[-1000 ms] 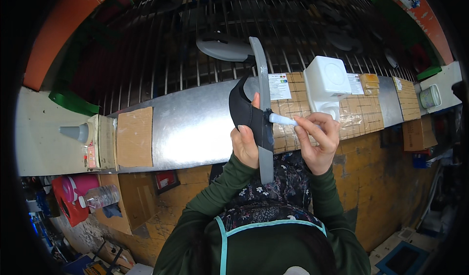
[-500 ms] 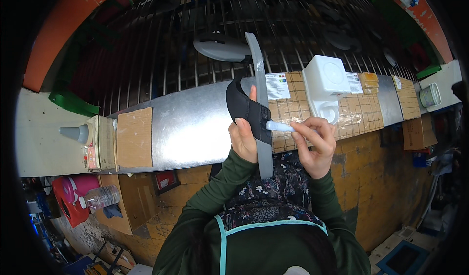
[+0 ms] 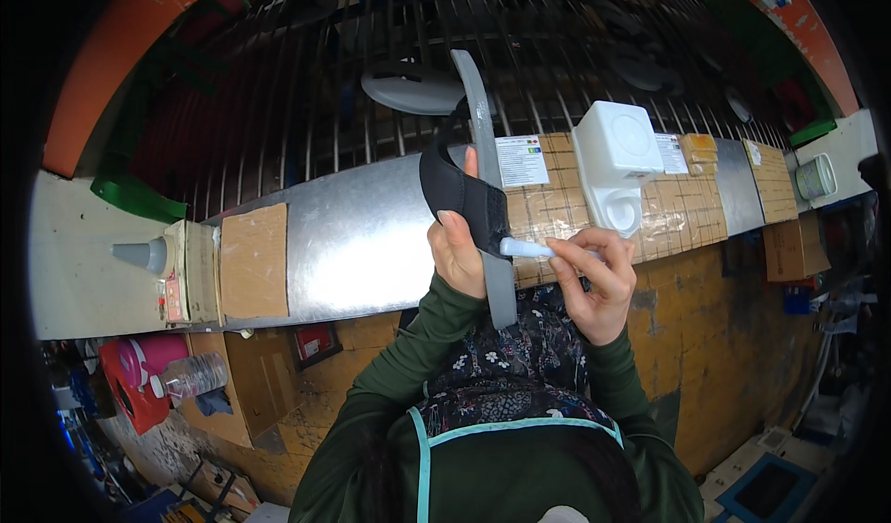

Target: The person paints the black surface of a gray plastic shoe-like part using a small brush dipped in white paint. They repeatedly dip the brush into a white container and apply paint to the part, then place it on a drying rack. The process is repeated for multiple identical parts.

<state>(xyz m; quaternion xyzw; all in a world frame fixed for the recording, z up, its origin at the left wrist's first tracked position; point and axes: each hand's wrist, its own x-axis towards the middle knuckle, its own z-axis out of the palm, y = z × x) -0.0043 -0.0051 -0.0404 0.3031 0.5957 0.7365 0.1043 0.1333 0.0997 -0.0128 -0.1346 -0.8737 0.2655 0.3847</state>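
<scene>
My left hand (image 3: 456, 258) grips a slide sandal (image 3: 501, 293) with a grey sole and a black strap (image 3: 461, 196). The sandal stands on its side edge, with a fingertip showing through the strap opening. Between the thumb and fingers of my right hand (image 3: 601, 282) is a small white brush (image 3: 525, 247). Its tip touches or nearly touches the sandal where the strap meets the sole; the bristles are too small to make out. Past my right hand stands a white plastic dispenser (image 3: 620, 142) with a round cup (image 3: 620, 213) at its near end.
A rack of metal bars (image 3: 325, 105) runs along the far side, with another grey sandal (image 3: 413, 90) on it. Cardboard (image 3: 682, 207) covers the bench's right part; a cardboard sheet (image 3: 255, 261) lies left. A plastic bottle (image 3: 193, 375) rests on a box lower left.
The sandal and my left hand have shifted slightly left and upward, the sole leaning a little more. My right hand has followed slightly left with the brush still against the sandal's edge.
</scene>
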